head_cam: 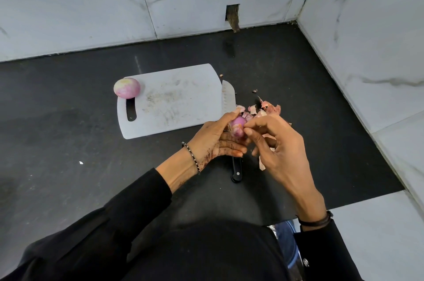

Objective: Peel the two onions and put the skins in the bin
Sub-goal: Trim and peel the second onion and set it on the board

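A peeled pink-white onion (126,88) sits on the far left corner of the white cutting board (174,101). My left hand (218,137) grips a second, purple onion (237,126) above the counter, just right of the board. My right hand (275,140) pinches at that onion's skin with thumb and forefinger. A heap of loose pinkish onion skins (268,109) lies on the counter behind my hands, and more skin shows under my right hand.
A knife lies beside the board's right edge, blade (227,99) pointing away and black handle (236,171) towards me, partly under my hands. The black counter (68,138) meets marble walls at the back and right. A blue object (285,241) shows below the counter edge.
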A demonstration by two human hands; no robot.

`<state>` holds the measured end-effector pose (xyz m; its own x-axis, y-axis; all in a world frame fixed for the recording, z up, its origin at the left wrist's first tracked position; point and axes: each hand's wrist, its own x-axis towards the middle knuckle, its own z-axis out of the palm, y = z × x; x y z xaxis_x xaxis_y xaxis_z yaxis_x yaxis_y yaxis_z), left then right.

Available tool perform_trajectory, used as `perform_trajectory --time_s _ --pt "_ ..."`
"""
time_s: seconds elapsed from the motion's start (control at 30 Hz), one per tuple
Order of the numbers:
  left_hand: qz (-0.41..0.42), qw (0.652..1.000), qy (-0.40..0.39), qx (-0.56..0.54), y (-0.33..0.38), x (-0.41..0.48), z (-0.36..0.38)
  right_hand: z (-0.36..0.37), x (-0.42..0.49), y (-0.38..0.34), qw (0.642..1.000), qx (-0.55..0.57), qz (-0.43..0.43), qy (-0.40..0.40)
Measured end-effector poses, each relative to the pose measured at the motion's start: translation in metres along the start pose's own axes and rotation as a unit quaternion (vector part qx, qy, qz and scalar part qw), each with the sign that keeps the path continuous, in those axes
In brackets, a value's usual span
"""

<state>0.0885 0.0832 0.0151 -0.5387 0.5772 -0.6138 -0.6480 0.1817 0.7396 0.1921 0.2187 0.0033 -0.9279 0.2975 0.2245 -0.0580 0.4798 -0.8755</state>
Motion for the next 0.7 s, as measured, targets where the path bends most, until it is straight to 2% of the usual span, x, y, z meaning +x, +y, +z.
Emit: perform_trajectory --time_s 0.2,0.33,0.43,0.5,0.57,0.7 --pt "-0.032 0.998 -0.012 -0.059 -0.005 0.003 -0.005 0.004 -0.001 -0.004 1.000 0.020 0.002 -0.010" --pt "-0.038 0.996 -0.054 -0.059 -0.002 0.001 -0.008 0.004 -0.002 0.003 0.998 -0.036 0.022 0.042" --pt "-0.033 0.996 -0.071 -0.052 0.002 0.002 -0.005 0.001 -0.003 0.003 0.994 -0.072 0.006 0.086" --pt "-0.028 0.995 -0.081 -0.044 0.005 0.001 -0.001 0.000 -0.005 0.000 0.992 -0.067 0.014 0.110" --pt "-0.022 0.996 -0.084 -0.030 0.007 0.002 0.003 0.000 -0.005 -0.003 0.990 -0.058 0.027 0.126" --pt "-0.023 0.996 -0.086 -0.008 0.008 0.004 0.009 -0.001 -0.005 0.000 0.982 -0.133 0.009 0.134"
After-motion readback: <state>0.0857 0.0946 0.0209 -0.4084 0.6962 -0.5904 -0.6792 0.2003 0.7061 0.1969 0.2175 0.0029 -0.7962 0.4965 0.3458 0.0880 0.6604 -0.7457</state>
